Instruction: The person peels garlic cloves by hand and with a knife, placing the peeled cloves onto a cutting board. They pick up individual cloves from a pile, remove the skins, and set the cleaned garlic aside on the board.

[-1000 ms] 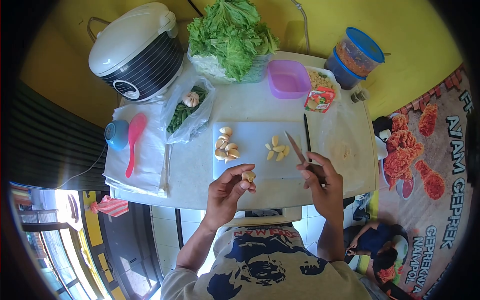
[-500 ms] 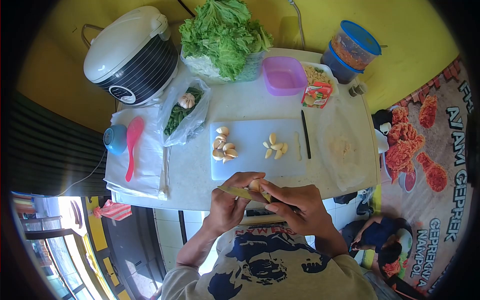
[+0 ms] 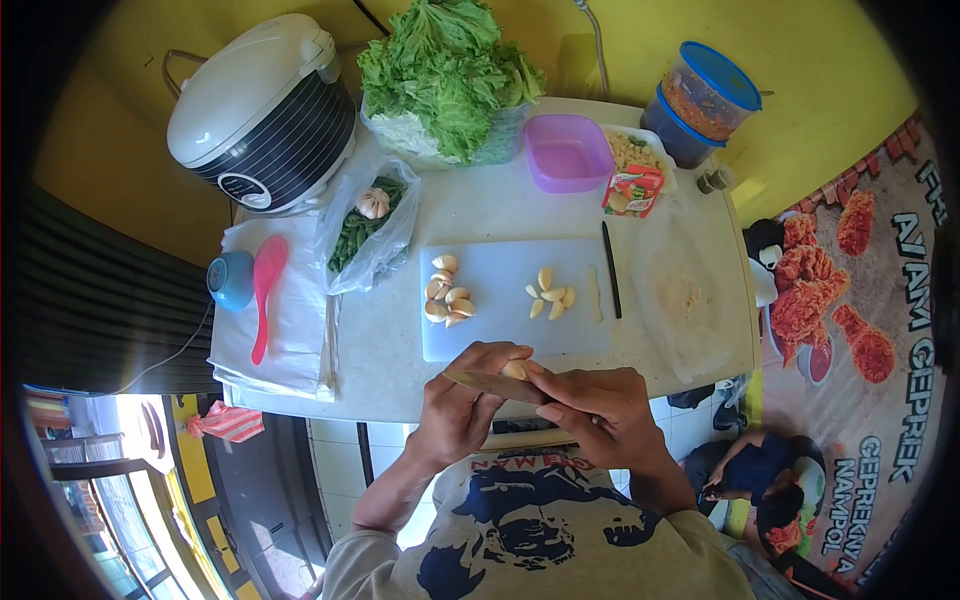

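Note:
At the table's front edge, my left hand point(image 3: 462, 405) pinches a garlic clove point(image 3: 514, 370) between its fingertips. My right hand point(image 3: 598, 412) is closed round the handle of a knife point(image 3: 495, 384), whose blade points left, just below the clove. The right thumb and forefinger are close to the clove; whether they touch it I cannot tell. Beyond my hands lies a white cutting board point(image 3: 500, 340). Several unpeeled garlic cloves point(image 3: 446, 290) are grouped on its left, and several pale peeled cloves point(image 3: 552, 293) on its right. A thin whitish strip point(image 3: 595, 293) lies near its right edge.
Behind the board stand a rice cooker point(image 3: 262, 120), a tub of lettuce point(image 3: 445, 90) and a purple container point(image 3: 568, 152). A bag with green chillies and garlic point(image 3: 370, 225) is left, near a pink rice paddle point(image 3: 266, 290). A black stick-like thing point(image 3: 612, 270) lies right. A person point(image 3: 755, 480) sits lower right.
The knife blade has turned and shifted slightly right, showing a darker face. The clove has moved a little right and down between my fingers. Things on the table are unchanged.

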